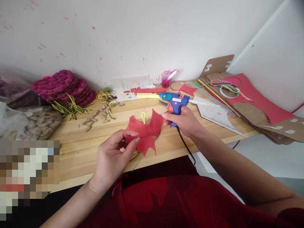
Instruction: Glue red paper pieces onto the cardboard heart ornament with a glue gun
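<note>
My left hand [117,155] pinches the left side of a red bat-shaped cutout [142,131] with pointed edges, held over the front of the table. A yellow cord loop [143,117] sticks up behind its upper edge. My right hand [186,122] is wrapped round the handle of a blue glue gun [177,106], beside the cutout's right wing. The gun's teal front end points left, and a clear glue stick [193,102] juts from its back. Its black cord [186,144] hangs down over the table edge. Partly hidden under the cutout lies a coil of yellowish cord [133,155].
Purple woven pieces [64,87] are stacked at the back left, near peanuts [91,119] and a plastic bag [35,122]. A cup of pink liquid [166,79] stands by the wall. Cardboard, red sheets [268,107] and coloured cords [225,84] lie on the right.
</note>
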Motion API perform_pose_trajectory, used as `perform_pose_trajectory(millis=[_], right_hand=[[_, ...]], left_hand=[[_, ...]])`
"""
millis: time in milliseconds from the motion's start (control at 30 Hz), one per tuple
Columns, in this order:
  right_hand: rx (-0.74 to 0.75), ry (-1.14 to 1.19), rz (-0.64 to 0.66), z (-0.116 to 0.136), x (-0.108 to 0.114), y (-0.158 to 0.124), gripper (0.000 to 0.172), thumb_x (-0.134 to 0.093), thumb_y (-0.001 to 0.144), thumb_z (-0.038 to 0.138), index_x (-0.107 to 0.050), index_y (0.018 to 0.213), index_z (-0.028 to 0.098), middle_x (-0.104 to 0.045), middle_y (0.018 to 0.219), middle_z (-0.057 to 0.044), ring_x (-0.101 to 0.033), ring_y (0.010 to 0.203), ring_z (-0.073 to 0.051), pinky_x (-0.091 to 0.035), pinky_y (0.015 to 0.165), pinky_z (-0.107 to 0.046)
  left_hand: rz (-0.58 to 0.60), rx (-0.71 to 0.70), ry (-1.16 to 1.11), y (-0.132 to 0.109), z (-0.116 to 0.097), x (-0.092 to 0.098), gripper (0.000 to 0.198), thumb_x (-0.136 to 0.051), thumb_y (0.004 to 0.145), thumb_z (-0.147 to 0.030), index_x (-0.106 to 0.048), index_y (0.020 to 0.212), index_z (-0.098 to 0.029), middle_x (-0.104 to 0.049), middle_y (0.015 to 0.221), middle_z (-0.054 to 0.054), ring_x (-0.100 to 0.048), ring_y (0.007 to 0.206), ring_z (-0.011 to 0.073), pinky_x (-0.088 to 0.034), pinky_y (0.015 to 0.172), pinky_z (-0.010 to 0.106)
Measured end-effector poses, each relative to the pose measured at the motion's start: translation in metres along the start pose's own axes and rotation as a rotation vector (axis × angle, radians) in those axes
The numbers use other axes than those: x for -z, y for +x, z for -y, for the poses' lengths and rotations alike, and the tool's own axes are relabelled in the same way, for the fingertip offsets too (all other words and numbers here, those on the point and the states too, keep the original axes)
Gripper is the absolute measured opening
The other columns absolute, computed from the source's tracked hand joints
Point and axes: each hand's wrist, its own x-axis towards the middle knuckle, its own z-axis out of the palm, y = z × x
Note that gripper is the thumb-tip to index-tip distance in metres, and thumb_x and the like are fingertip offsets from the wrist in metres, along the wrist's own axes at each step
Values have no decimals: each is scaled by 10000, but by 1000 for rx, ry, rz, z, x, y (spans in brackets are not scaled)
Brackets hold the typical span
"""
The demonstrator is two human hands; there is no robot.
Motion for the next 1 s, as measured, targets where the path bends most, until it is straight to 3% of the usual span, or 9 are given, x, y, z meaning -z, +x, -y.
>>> perform_pose_trajectory(millis=[100, 167, 267, 500, 733, 1000], right_hand=[[-12, 108, 7, 3, 1, 3, 273, -871, 677, 345, -692, 766, 160, -741, 700, -48, -665, 583, -149, -525, 535, -271], [-43, 150, 2, 3, 2, 6, 282, -887, 655, 338, -707, 787, 166, -752, 761, -41, -654, 612, -134, -513, 540, -257], [-79, 144, 15, 0, 2, 11, 308, -906, 612, 274, -686, 812, 193, -730, 743, 8, -647, 646, -126, -513, 583, -250], [-5, -76, 44, -8, 0, 23, 345, -825, 613, 110, -629, 879, 209, -719, 745, 25, -675, 754, -152, -531, 760, -312], [74, -215, 63, -9, -5, 33, 331, -772, 626, 106, -621, 897, 221, -725, 775, 18, -681, 782, -172, -522, 779, -329], [52, -183, 82, -19, -6, 46, 299, -776, 640, 182, -620, 891, 230, -733, 785, 12, -670, 731, -172, -509, 712, -314]], left_hand=[[-120, -432, 262, -8, 3, 2, 275, -690, 861, -120, -707, 1062, -306, -700, 978, 20, -672, 836, 175, -565, 747, 295], [-39, -635, 391, -12, 7, 3, 397, -670, 866, -77, -679, 1196, -297, -694, 1028, 45, -676, 891, 192, -573, 792, 309], [138, -788, 487, -13, 15, 1, 433, -589, 908, -54, -624, 1305, -223, -693, 1065, 93, -676, 943, 219, -579, 849, 341], [199, -771, 526, -13, 25, -12, 416, -476, 957, -50, -592, 1331, -188, -687, 1063, 108, -667, 949, 213, -581, 857, 340], [244, -801, 553, -10, 21, -18, 378, -459, 952, -49, -585, 1301, -117, -675, 1041, 133, -652, 924, 227, -587, 815, 343], [247, -749, 598, -11, 24, -24, 378, -463, 947, -31, -588, 1297, -101, -638, 1022, 121, -607, 906, 218, -582, 797, 335]])
